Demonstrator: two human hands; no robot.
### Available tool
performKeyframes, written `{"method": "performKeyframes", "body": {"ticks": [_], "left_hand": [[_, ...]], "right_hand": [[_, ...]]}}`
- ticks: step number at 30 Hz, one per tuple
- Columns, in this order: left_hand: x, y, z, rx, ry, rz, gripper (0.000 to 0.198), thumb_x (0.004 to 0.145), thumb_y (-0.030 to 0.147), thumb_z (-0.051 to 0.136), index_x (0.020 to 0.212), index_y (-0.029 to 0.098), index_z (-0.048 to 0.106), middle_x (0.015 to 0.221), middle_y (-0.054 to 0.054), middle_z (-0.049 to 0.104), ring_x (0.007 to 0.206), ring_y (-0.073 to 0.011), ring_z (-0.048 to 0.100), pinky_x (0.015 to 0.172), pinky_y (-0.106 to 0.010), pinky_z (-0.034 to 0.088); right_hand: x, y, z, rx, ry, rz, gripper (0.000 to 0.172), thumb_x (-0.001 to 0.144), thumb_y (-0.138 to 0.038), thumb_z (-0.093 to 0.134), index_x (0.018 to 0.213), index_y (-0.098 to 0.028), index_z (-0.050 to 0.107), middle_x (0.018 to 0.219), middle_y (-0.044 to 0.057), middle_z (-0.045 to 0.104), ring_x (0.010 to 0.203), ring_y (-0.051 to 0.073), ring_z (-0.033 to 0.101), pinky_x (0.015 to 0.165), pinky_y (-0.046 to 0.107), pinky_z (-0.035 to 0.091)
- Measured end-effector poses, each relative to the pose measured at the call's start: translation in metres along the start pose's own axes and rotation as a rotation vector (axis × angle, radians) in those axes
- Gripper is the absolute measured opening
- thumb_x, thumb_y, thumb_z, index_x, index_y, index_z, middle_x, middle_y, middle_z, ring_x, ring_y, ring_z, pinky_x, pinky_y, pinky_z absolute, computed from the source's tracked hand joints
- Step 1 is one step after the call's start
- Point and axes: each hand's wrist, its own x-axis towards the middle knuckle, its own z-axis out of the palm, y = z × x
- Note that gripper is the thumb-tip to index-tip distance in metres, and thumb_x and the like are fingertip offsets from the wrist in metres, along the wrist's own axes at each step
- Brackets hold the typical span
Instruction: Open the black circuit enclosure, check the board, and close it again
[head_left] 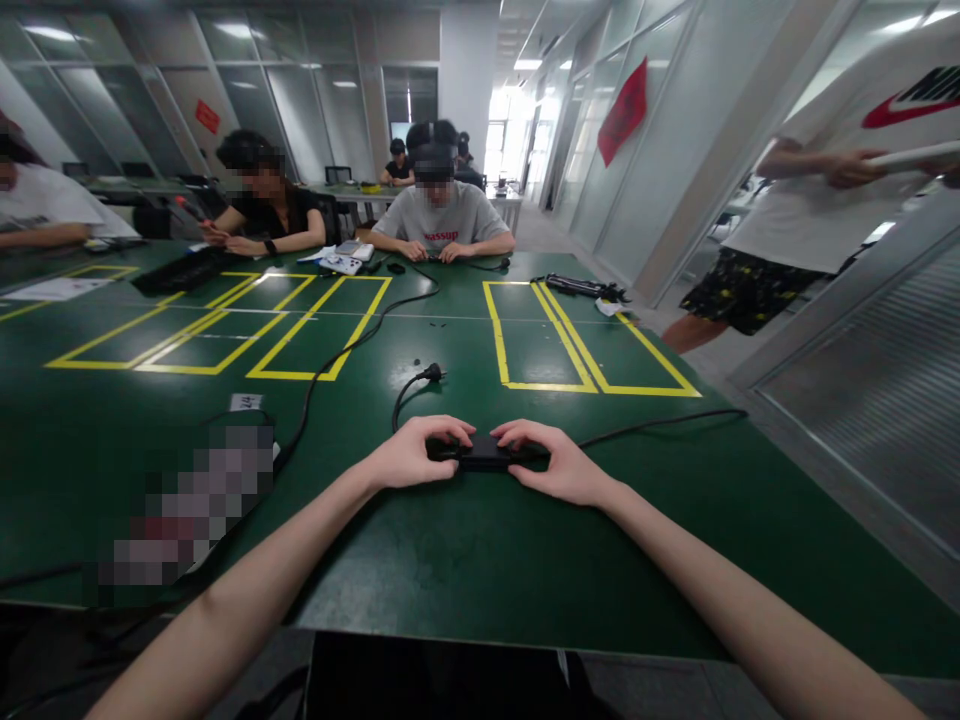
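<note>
A black power adapter (484, 453) lies low over the green table (420, 560), between my two hands. My left hand (420, 452) grips its left end, thumb below and fingers above. The right end is pinched the same way by my right hand (553, 462). From the left side a black cord runs up to a plug (431, 373) resting on the table. Another black cable (667, 422) leaves the right side and trails toward the table's right edge. My fingers partly hide where the cords meet the adapter.
A blurred-out elongated object (202, 500) lies at the left, beside a long black cable (306, 410) and a small label (246, 402). Yellow tape rectangles (547, 387) mark the table. A folded black tripod-like item (581, 287) lies far right. Co-workers (442, 215) sit opposite; one person (817, 210) stands right.
</note>
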Motion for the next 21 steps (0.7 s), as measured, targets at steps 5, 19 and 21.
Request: {"method": "performKeyframes", "body": {"ticks": [5,19,21], "left_hand": [[-0.001,0.003,0.005,0.199,-0.012,-0.01,0.037,0.075,0.019,0.078,0.111,0.018,0.069,0.105,-0.004,0.075,0.093,-0.0201,0.07,0.086,-0.032,0.054],[0.002,-0.001,0.01,0.501,-0.014,0.154,0.042,0.088,0.031,0.069,0.128,0.019,0.064,0.111,-0.008,0.074,0.097,-0.0232,0.07,0.085,-0.033,0.054],[0.003,-0.002,0.011,0.574,-0.016,0.189,0.038,0.09,0.035,0.07,0.123,0.018,0.067,0.105,-0.009,0.076,0.093,-0.0232,0.07,0.084,-0.033,0.054]], "right_hand": [[-0.001,0.005,0.002,-0.098,-0.032,-0.03,0.032,0.081,-0.014,0.073,0.112,-0.021,0.065,0.123,0.011,0.07,0.111,0.023,0.069,0.093,0.039,0.059],[0.005,0.002,0.013,-0.586,-0.037,-0.267,0.026,0.095,-0.026,0.062,0.119,-0.018,0.058,0.111,0.014,0.073,0.097,0.027,0.07,0.084,0.042,0.058],[0.004,0.002,0.012,-0.628,-0.033,-0.279,0.024,0.099,-0.029,0.058,0.12,-0.017,0.059,0.108,0.014,0.074,0.092,0.026,0.071,0.081,0.041,0.058]]}}
